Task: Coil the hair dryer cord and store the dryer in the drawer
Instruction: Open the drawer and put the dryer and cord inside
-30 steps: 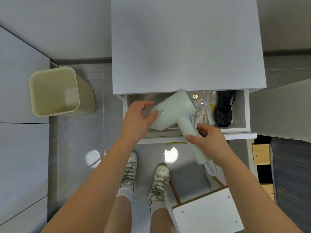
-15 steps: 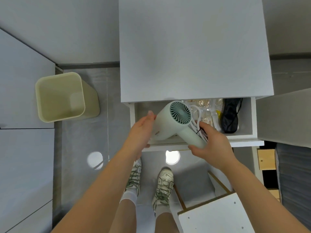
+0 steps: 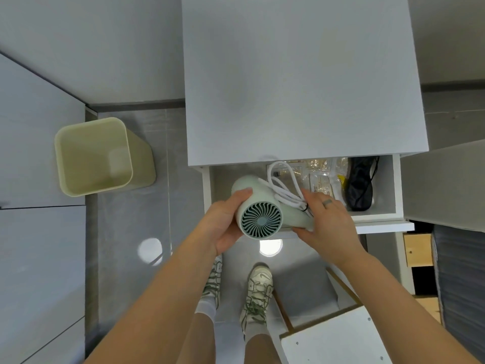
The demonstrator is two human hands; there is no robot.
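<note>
The person stands in front of a white cabinet whose top drawer is pulled out. Both hands hold a pale green hair dryer over the front left part of the open drawer. The round grille at the back of the dryer faces up, toward the person.

The left hand is wrapped around the left side of the dryer body, with the thumb on top and the fingers underneath, so it grips the body firmly. The right hand is closed around the handle of the dryer and also presses the white cord against it. The cord is gathered in several loops that stick out above the hand, toward the back of the drawer.

Inside the drawer, to the right of the dryer, lie some clear plastic packets and a black pouch near the right wall. A pale yellow bin stands on the grey floor, well apart on the left of the cabinet.
</note>
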